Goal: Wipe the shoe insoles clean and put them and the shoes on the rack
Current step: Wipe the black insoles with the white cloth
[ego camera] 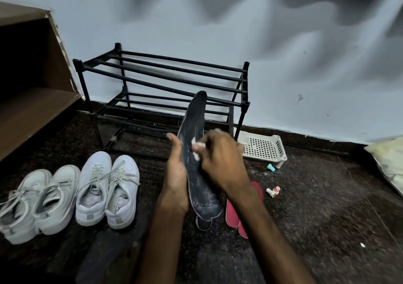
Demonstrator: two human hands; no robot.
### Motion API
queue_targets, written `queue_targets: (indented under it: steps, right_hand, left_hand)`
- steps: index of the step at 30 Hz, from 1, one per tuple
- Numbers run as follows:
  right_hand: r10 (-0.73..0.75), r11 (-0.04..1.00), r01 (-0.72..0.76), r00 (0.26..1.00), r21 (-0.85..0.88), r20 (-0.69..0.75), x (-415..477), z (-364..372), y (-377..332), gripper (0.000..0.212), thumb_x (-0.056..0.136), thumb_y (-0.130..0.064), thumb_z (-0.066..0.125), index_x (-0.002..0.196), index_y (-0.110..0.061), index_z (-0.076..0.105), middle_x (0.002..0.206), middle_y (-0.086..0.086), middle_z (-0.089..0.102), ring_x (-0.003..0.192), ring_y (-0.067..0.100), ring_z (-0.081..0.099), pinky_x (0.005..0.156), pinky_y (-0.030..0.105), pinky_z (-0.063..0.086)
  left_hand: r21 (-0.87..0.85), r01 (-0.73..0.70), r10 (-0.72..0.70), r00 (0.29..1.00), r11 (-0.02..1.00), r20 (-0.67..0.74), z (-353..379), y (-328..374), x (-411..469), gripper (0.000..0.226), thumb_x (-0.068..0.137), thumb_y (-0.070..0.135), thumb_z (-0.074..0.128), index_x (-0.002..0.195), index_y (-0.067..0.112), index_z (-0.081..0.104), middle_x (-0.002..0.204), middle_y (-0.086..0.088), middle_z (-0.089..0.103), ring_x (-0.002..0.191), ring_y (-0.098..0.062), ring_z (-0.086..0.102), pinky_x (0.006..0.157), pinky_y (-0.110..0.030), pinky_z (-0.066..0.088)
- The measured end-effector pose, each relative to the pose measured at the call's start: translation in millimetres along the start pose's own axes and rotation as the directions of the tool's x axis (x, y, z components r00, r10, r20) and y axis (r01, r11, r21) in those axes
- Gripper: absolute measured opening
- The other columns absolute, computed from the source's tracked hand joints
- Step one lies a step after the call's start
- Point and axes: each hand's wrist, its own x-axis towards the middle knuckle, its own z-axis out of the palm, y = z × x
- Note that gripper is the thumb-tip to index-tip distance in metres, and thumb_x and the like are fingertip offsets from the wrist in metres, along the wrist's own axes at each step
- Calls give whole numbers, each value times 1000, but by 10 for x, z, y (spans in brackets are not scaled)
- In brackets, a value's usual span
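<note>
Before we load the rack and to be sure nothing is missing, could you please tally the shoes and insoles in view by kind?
White shoes: 4
Dark insoles: 2, one held in the left hand
Red insoles: 2, overlapping and partly hidden
Total: 8

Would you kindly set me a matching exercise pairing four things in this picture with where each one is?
Things: 1 dark insole; 2 white sneakers; 3 red insoles; 4 white basket.
Places: A beside the rack's right leg; B in the left hand; C on the floor, far left; D on the floor under the right forearm.
Pairs: 1-B; 2-C; 3-D; 4-A.
</note>
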Motion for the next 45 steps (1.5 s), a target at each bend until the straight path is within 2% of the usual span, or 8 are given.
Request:
queue_targets:
  steps: [6, 11, 16, 29, 32, 36, 42, 45]
  right_hand:
    - [-64, 988, 35, 979, 151, 195, -631, 10, -1, 15, 82, -38, 68, 76, -34, 55, 86, -19, 58, 93, 4, 56, 92, 45, 40]
    - [-79, 989, 56, 984, -140, -162, 37, 19, 36, 11, 86, -32, 67, 90, -25, 61, 99, -5, 58, 99, 19, 54, 88, 46, 36]
    - [79, 989, -98, 984, -108, -162, 455, -74, 116, 16, 90, -39, 64, 95, -24, 64, 104, -6, 59, 106, 17, 54, 92, 46, 31]
    - [-151, 984, 163, 976, 67, -159, -89, -5, -150, 7, 85, -32, 67, 91, -34, 68, 96, -18, 61, 99, 5, 53, 105, 55, 22]
    - [-171, 973, 183, 981, 139, -95, -385, 64, -156, 4, 84, -31, 65, 87, -33, 67, 90, -18, 60, 96, -1, 52, 108, 53, 17]
    - [-135, 985, 152, 973, 81, -188, -338, 93, -84, 8, 82, -27, 67, 83, -31, 60, 86, -18, 55, 93, 5, 52, 102, 57, 26]
    - [-88, 990, 110, 968, 83, -234, 30, 69, -225, 3, 86, -31, 64, 87, -30, 62, 92, -15, 59, 97, 5, 55, 103, 60, 24]
    - [-86, 965, 125, 982, 232, -171, -267, 122, -238, 3, 86, -25, 62, 86, -27, 62, 90, -15, 58, 96, 0, 54, 104, 59, 23]
  left_hand:
    - [-1, -130, 129, 987, 992, -96, -212, 71, 85, 87, 88, 76, 19, 142, 15, 47, 140, -11, 56, 129, -28, 52, 96, -45, 51]
    - [-41, 33, -32, 999, 999, 40, 31, -75, -31, 77, 90, 71, 32, 117, 8, 68, 117, -16, 67, 112, -28, 63, 96, -39, 52]
    - [-7, 17, -16, 999, 1000, 52, 23, -119, -12, 77, 92, 72, 29, 129, 12, 60, 126, -14, 64, 120, -28, 59, 106, -45, 43]
    - [-136, 55, -48, 998, 989, 51, 45, -35, 10, 92, 85, 79, 26, 88, 3, 78, 100, -16, 73, 92, -22, 73, 69, -29, 59]
    - [-191, 227, -182, 956, 955, 229, 64, 195, -47, 102, 80, 79, 41, 126, -11, 58, 128, -38, 53, 115, -44, 60, 85, -45, 57]
    - [-115, 114, -92, 979, 987, 184, 110, 94, -78, 97, 91, 73, 25, 136, -10, 46, 131, -33, 55, 120, -39, 58, 100, -48, 50]
    - [-158, -23, 22, 1000, 987, -10, 161, -21, -65, 72, 100, 52, 30, 76, 4, 76, 83, -10, 74, 77, -18, 74, 59, -29, 59]
    - [-129, 118, -113, 993, 985, 46, 72, 120, -74, 82, 92, 68, 33, 108, -3, 71, 102, -20, 72, 94, -28, 72, 73, -36, 60]
